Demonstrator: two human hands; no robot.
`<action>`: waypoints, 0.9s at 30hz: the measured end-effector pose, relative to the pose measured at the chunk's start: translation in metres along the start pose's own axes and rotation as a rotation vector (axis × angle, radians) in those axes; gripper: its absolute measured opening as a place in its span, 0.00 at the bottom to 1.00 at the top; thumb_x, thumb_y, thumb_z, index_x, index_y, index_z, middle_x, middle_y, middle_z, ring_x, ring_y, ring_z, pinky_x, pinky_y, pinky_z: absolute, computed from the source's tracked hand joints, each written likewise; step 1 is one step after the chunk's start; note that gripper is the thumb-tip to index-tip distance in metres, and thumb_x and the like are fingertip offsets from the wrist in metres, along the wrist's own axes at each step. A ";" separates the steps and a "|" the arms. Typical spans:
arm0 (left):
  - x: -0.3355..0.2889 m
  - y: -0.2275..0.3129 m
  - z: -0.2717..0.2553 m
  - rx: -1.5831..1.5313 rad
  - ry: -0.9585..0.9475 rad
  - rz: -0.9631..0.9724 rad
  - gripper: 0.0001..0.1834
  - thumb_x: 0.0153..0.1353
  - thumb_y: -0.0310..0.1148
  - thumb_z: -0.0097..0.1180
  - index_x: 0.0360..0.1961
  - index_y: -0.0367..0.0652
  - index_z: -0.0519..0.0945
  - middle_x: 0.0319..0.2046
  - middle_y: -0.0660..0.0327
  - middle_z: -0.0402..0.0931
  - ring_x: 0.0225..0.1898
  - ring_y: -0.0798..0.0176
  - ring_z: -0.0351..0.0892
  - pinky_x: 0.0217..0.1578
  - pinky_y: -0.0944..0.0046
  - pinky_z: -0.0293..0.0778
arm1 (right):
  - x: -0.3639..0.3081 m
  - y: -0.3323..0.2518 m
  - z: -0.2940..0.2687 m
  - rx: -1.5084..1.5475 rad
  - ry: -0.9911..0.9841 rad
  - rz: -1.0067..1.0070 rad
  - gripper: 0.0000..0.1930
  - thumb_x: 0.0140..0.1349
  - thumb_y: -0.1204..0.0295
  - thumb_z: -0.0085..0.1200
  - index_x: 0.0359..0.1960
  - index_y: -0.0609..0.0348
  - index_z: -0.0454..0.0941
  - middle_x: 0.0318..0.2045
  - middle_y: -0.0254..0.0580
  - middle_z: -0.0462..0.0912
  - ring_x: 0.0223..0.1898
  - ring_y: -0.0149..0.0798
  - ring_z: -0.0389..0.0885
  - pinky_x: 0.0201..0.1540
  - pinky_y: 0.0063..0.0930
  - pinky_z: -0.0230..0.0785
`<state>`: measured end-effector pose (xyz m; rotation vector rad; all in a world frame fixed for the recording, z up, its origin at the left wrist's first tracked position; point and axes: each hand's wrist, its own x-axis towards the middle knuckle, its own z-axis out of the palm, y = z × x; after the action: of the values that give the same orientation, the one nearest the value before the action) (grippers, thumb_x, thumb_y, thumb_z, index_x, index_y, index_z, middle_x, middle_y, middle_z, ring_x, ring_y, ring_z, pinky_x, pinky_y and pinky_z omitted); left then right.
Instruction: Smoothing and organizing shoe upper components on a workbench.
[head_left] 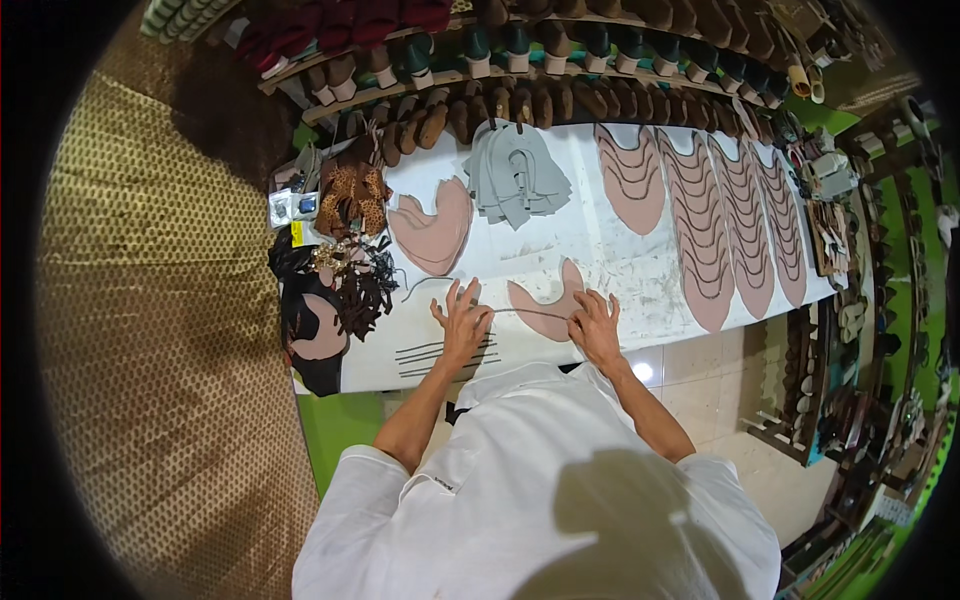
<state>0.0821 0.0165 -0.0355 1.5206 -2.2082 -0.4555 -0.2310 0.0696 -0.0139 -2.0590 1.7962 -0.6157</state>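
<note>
A thin dark strip point(530, 311) is stretched between my two hands just above the white worktable. My left hand point(465, 322) pinches its left end between thumb and finger, the other fingers raised. At the right end my right hand point(596, 328) is closed on the strip. Directly behind it lies a pink curved shoe-upper piece point(552, 292), partly covered by my right fingers. Several loose dark strips point(420, 357) lie side by side near the table's front edge, below my left hand.
Overlapping rows of dark-edged pink pieces point(700, 230) cover the table's right. Stacked pink pieces point(432, 235) and grey pieces point(518, 175) lie behind my hands. Dark straps point(368, 295) pile up at left. Shelves of shoes and shoe lasts point(555, 45) line the back.
</note>
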 end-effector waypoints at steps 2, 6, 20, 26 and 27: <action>0.006 0.002 0.001 -0.006 -0.002 0.011 0.04 0.62 0.38 0.71 0.37 0.56 0.90 0.75 0.62 0.66 0.78 0.43 0.52 0.68 0.21 0.33 | -0.003 0.001 -0.006 -0.029 -0.011 0.008 0.05 0.60 0.70 0.64 0.32 0.57 0.83 0.64 0.41 0.77 0.73 0.50 0.65 0.77 0.65 0.39; 0.025 0.015 0.007 -0.077 -0.068 0.109 0.04 0.62 0.38 0.70 0.37 0.55 0.91 0.75 0.61 0.66 0.78 0.44 0.51 0.68 0.22 0.35 | -0.016 0.014 -0.020 -0.089 0.072 0.009 0.05 0.58 0.70 0.64 0.28 0.56 0.82 0.63 0.39 0.77 0.71 0.48 0.68 0.76 0.65 0.41; 0.031 0.033 0.017 -0.061 -0.119 0.003 0.15 0.62 0.42 0.67 0.51 0.64 0.90 0.80 0.53 0.54 0.79 0.39 0.47 0.67 0.18 0.36 | -0.010 0.006 -0.015 -0.060 0.169 0.110 0.08 0.57 0.65 0.68 0.36 0.50 0.91 0.61 0.39 0.79 0.69 0.48 0.68 0.74 0.65 0.44; 0.031 0.027 0.013 0.070 -0.146 -0.134 0.19 0.65 0.43 0.61 0.58 0.68 0.86 0.82 0.50 0.47 0.80 0.37 0.43 0.66 0.15 0.37 | 0.048 -0.047 0.015 0.056 0.015 -0.129 0.07 0.58 0.64 0.68 0.35 0.49 0.92 0.62 0.38 0.79 0.71 0.48 0.67 0.75 0.64 0.45; 0.034 0.027 0.013 0.073 -0.141 -0.139 0.19 0.65 0.43 0.61 0.58 0.68 0.86 0.82 0.50 0.47 0.80 0.37 0.43 0.66 0.15 0.37 | 0.053 -0.049 0.023 0.017 -0.006 -0.148 0.07 0.58 0.63 0.68 0.35 0.47 0.92 0.63 0.37 0.78 0.71 0.48 0.66 0.75 0.64 0.44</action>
<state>0.0432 -0.0050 -0.0276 1.7374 -2.2554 -0.5466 -0.1721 0.0232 -0.0028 -2.1941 1.6396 -0.6623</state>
